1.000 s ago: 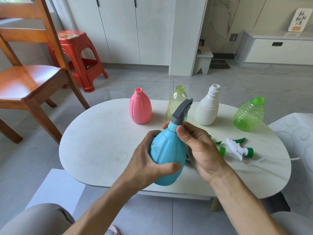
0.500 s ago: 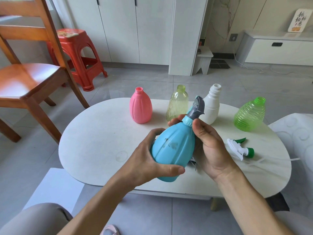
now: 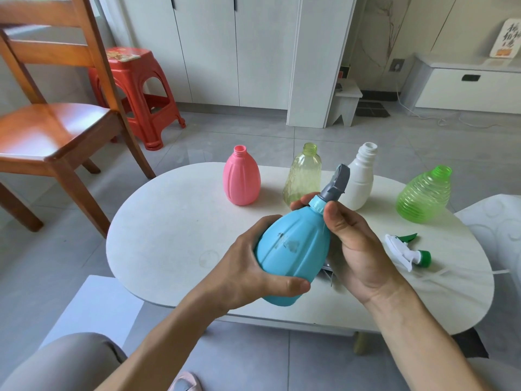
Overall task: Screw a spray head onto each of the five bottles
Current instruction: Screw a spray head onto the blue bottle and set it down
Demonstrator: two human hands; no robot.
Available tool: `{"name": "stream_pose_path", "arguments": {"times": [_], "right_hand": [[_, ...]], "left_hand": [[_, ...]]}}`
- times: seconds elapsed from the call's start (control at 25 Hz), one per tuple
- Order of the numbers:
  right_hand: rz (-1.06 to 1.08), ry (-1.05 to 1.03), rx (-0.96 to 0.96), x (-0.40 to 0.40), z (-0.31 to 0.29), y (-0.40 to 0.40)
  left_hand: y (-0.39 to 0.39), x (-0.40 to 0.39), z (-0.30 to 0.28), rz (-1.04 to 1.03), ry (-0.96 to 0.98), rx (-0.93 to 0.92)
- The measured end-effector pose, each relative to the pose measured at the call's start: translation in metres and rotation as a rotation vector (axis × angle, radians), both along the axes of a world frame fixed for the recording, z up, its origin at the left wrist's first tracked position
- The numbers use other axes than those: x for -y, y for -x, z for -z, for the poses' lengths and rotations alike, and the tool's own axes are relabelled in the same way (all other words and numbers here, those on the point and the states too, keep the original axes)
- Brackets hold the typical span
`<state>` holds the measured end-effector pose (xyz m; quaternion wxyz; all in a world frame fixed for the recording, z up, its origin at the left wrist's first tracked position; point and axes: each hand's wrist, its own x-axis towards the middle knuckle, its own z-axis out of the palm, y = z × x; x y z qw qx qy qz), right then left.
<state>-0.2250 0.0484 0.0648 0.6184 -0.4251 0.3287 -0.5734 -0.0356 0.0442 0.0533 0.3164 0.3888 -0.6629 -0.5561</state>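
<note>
A blue bottle (image 3: 293,246) is tilted to the right above the table, with my left hand (image 3: 251,275) wrapped around its body. A grey spray head (image 3: 337,183) sits on its neck, and my right hand (image 3: 355,244) pinches the light blue collar (image 3: 317,205) under that head. Standing open-necked along the far side are a pink bottle (image 3: 241,176), a yellow-green clear bottle (image 3: 304,173), a white bottle (image 3: 361,176) and a ribbed green bottle (image 3: 425,196). A white spray head with green trigger and collar (image 3: 406,251) lies to the right of my hand. Other parts under my hands are mostly hidden.
The white oval table (image 3: 174,238) is low, with its front edge near my knees. A wooden chair (image 3: 56,117) and a red plastic stool (image 3: 135,91) stand to the left. A white patterned seat (image 3: 501,221) touches the table's right end.
The blue bottle has tipped from upright to leaning right and risen slightly. My right hand has slid down from the spray head to its collar, and the grey head has turned.
</note>
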Motion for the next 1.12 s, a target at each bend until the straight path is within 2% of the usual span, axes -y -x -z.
{"name": "stream_pose_path", "arguments": {"times": [0.4,0.48,0.6,0.68,0.84,1.12], "right_hand": [[0.072,0.031,-0.068,0.0,-0.003,0.004],[-0.007,0.003,-0.026,0.002,-0.001,0.009],[-0.177,-0.047,0.122,0.003,0.003,0.011],[-0.216,-0.053,0.17,0.002,0.007,0.009],[-0.181,-0.047,0.098,0.001,0.006,0.004],[-0.025,-0.02,-0.007,-0.002,0.0,0.001]], "left_hand": [[0.012,-0.006,0.004,-0.107,0.113,0.052],[0.007,-0.001,0.005,-0.042,0.055,0.054],[-0.003,0.004,0.004,0.181,-0.186,-0.063],[-0.006,0.004,0.002,0.226,-0.25,-0.103],[-0.008,0.006,0.001,0.115,-0.125,-0.008],[0.001,0.0,0.006,0.084,-0.083,-0.067]]}}
